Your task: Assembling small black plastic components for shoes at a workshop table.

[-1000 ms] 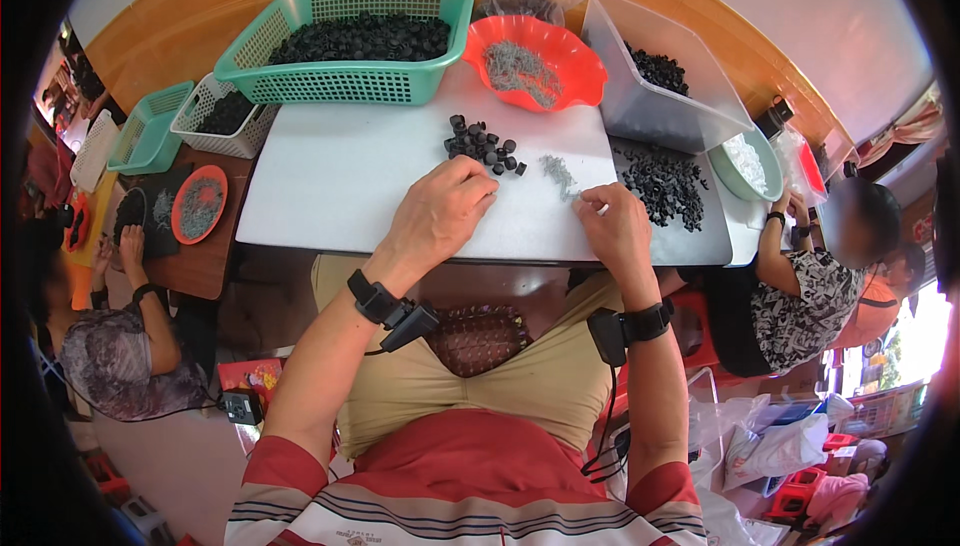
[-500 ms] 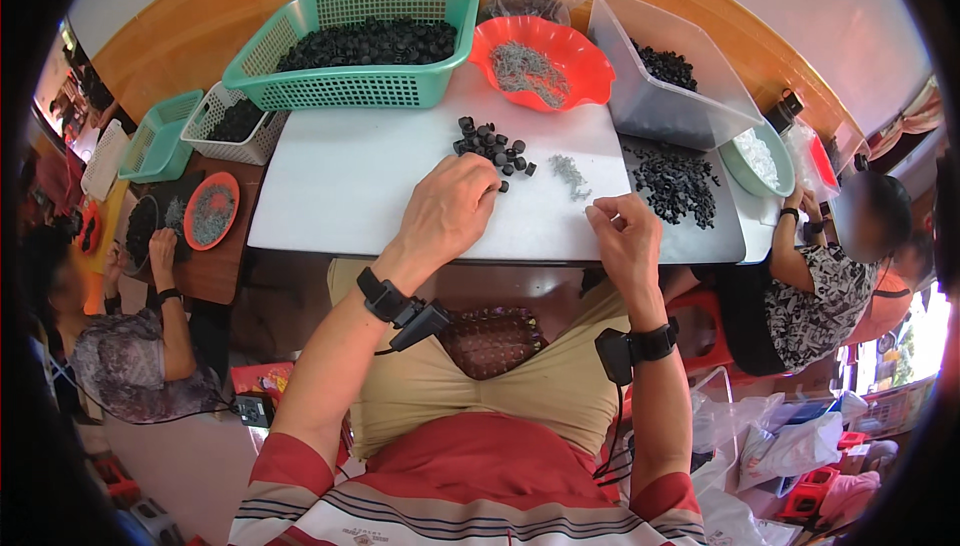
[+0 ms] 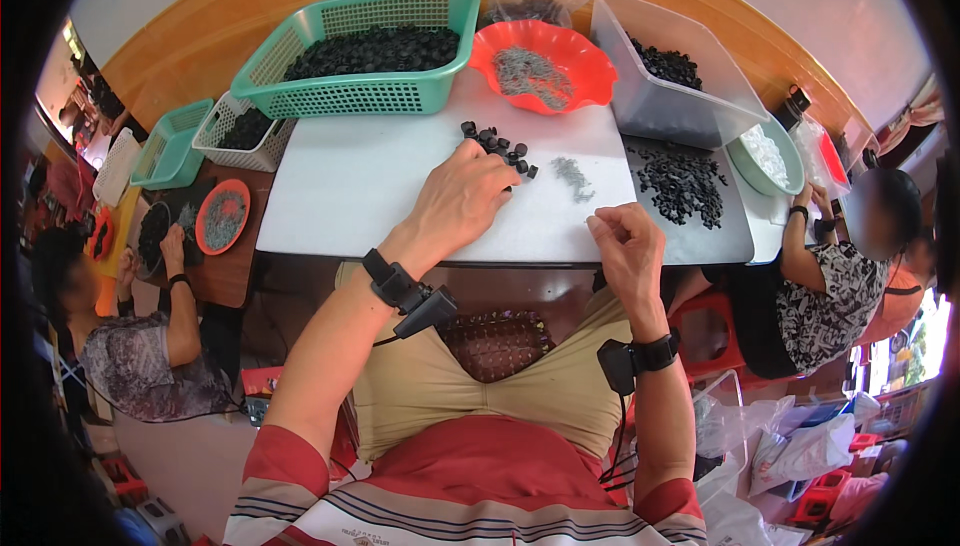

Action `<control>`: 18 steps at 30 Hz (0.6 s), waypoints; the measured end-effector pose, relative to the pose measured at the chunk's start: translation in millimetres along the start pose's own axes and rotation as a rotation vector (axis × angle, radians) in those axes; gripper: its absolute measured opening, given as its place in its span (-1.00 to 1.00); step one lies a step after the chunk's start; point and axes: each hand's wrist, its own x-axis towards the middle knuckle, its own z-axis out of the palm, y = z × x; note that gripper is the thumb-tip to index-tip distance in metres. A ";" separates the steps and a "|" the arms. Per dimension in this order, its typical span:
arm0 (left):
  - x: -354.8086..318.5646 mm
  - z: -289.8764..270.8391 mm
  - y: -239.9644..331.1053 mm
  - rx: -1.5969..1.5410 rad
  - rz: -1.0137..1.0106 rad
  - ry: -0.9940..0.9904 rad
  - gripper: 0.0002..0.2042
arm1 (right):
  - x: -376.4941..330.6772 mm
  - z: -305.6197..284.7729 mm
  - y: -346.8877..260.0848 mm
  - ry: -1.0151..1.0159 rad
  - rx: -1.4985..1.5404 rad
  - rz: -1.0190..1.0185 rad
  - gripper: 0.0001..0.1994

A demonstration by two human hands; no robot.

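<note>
My left hand [image 3: 461,198] is palm down over the near side of a pile of small black caps [image 3: 506,149] on the white board [image 3: 345,181]. Its fingers curl down among the caps, and what the fingertips grip is hidden. My right hand [image 3: 632,246] hovers at the board's front right edge, thumb and forefinger pinched together. Anything in that pinch is too small to make out. Just beyond it lies a small heap of thin grey pins [image 3: 573,178]. Small black parts [image 3: 682,187] are spread on a dark mat to its right.
Along the back stand a green basket [image 3: 345,101] of black caps, a red scalloped bowl [image 3: 590,86] of grey pins and a clear bin [image 3: 690,129] of black parts. Co-workers sit at left and right; a green bowl [image 3: 752,168] holds white pieces.
My left hand has moved up and right, onto the black caps, covering some of them. My right hand stays near its place, still pinched. The whole view has shifted slightly.
</note>
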 end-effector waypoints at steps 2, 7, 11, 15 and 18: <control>3.0 -2.3 -0.9 -0.008 0.020 -0.001 -0.80 | -0.5 -0.5 -0.5 0.003 0.039 -0.001 -0.88; 3.2 -4.4 -1.8 -0.019 0.080 0.060 -0.80 | -5.0 0.0 3.3 0.024 0.136 -0.018 -0.89; -0.3 -11.1 4.0 -0.102 0.092 0.184 -0.78 | -9.5 -0.2 -11.7 0.031 0.283 -0.041 -0.93; -15.2 -22.2 29.0 -0.576 -0.127 0.227 -0.80 | -14.1 2.8 -32.0 0.032 0.405 -0.040 -0.94; -30.1 -15.4 37.3 -0.983 -0.343 0.174 -0.79 | -19.8 7.8 -46.1 0.007 0.546 -0.074 -0.90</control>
